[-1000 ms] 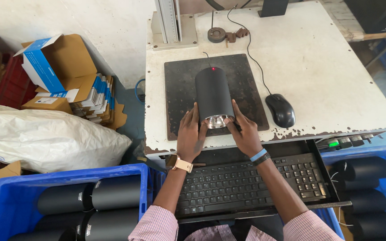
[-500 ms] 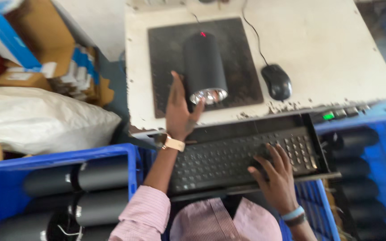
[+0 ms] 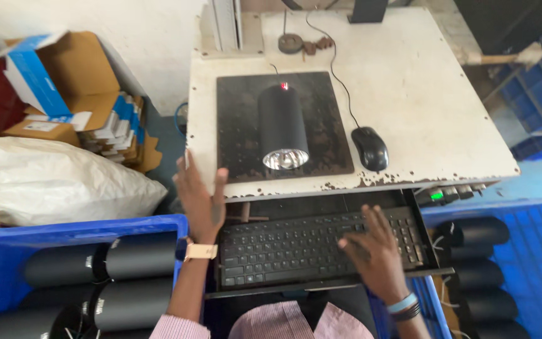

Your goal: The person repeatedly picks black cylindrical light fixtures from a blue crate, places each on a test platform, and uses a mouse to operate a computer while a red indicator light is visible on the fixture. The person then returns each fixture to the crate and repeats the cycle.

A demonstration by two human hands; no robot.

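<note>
A black cylinder lamp housing (image 3: pixel 283 127) with a shiny reflector end lies on a dark square plate (image 3: pixel 239 135) on the white table; a small red light dot sits at its far end. My left hand (image 3: pixel 200 199) hovers open at the table's front left edge, fingers spread, holding nothing, a watch on its wrist. My right hand (image 3: pixel 375 251) rests with spread fingers on the black keyboard (image 3: pixel 283 248) in the pull-out tray below the table.
A black mouse (image 3: pixel 370 148) lies right of the plate. Blue crates with several black cylinders stand at the lower left (image 3: pixel 76 229) and lower right (image 3: pixel 528 251). A white sack (image 3: pixel 51 182) and open cardboard boxes (image 3: pixel 70 81) sit at the left.
My left hand has let go of the cylinder and drawn back to the table's front edge. My right hand stays on the keyboard, where it went after leaving the cylinder.
</note>
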